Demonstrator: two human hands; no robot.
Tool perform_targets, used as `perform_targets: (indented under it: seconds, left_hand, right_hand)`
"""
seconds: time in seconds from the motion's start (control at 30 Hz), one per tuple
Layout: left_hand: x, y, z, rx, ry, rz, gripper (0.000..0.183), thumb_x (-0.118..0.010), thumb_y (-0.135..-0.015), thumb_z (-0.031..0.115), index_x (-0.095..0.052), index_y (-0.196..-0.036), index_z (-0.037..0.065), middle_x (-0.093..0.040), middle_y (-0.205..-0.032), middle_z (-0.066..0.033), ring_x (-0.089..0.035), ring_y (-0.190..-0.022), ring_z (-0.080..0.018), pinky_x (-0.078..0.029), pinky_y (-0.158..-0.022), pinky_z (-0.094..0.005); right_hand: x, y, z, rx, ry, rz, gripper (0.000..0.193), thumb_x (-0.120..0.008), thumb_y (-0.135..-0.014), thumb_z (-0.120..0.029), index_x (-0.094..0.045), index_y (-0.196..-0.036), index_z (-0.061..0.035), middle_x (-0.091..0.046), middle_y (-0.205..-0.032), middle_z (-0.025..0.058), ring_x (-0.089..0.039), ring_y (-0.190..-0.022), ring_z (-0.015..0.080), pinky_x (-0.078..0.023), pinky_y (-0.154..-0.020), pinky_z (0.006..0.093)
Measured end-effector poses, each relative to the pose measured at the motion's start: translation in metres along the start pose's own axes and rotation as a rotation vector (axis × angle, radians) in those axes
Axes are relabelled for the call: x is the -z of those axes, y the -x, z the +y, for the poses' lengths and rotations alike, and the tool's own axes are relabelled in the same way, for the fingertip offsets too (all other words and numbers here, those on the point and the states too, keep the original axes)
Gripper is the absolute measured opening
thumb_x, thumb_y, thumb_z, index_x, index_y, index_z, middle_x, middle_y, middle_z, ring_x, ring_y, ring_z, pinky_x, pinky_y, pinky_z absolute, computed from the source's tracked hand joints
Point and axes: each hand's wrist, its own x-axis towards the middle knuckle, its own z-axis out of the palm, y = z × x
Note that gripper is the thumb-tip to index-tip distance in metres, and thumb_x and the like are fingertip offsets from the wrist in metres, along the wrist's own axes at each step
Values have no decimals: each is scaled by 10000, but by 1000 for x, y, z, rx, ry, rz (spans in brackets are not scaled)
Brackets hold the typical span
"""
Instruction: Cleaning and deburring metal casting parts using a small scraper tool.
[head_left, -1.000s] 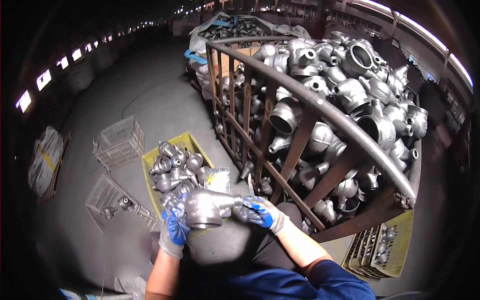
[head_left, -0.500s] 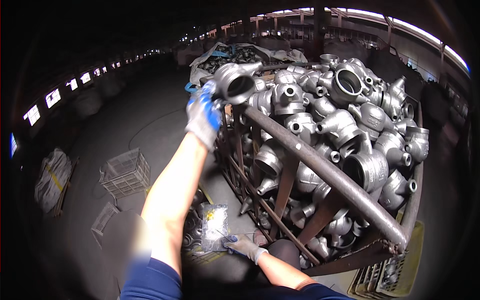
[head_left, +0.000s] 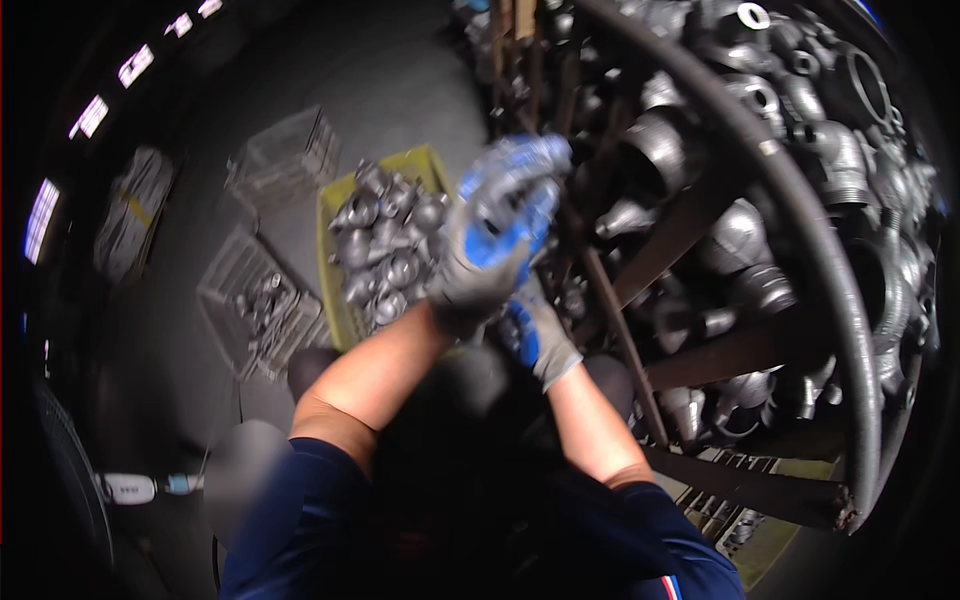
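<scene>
My left hand [head_left: 490, 245], in a grey glove with a blue palm, is raised in the middle of the view. It is closed on a silver cast pipe fitting [head_left: 512, 185], which is smeared by motion. Just below and to its right is my right hand [head_left: 545, 335], gloved the same way. Its fingers are partly hidden and blurred, so what they hold, if anything, does not show. A yellow crate [head_left: 328, 265] heaped with silver fittings [head_left: 395, 240] sits beyond my left forearm.
At the right, a brown metal cage with a thick top rail [head_left: 800, 200] holds many large silver castings [head_left: 735, 235]. Pale plastic crates [head_left: 285, 160] stand on the floor at left, one with small parts. A yellow basket [head_left: 770, 545] lies under the cage's near corner.
My left hand has come down from the cage's far corner with the fitting, toward my right hand, which has risen. The view has tipped downward, and the white-and-yellow plate near my right hand is no longer visible.
</scene>
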Motion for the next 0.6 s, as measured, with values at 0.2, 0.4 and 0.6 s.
perform_targets:
  seconds: [0.2,0.4,0.6]
  left_hand:
    - [-7,87,20,226,252,72,226,-634,-813,6,-623,-1038,14,-653,-1043,-134,-599,-1017,-282,-458,-890,-383]
    - [81,90,7,-58,-217,162,228,-617,-858,52,-594,-1081,10,-642,-1062,-142,-630,-954,-264,-468,-896,-355]
    - [231,114,-49,715,303,457,262,-479,-943,82,-567,-1178,5,-633,-1075,-74,-607,-930,-172,-492,-835,-333]
  right_hand:
    - [41,-62,-4,4,-296,-537,362,-418,-986,-309,-510,-1215,-45,-609,-995,60,-591,-930,161,-504,-816,303]
    - [-68,-75,-66,505,802,-45,293,-608,-899,-159,-624,-1147,-5,-616,-819,-21,-530,-675,44,-459,-651,196]
    - [-41,-126,-74,1090,1402,-32,322,-658,-829,-140,-634,-1142,-67,-669,-1097,104,-653,-997,200,-488,-877,307]
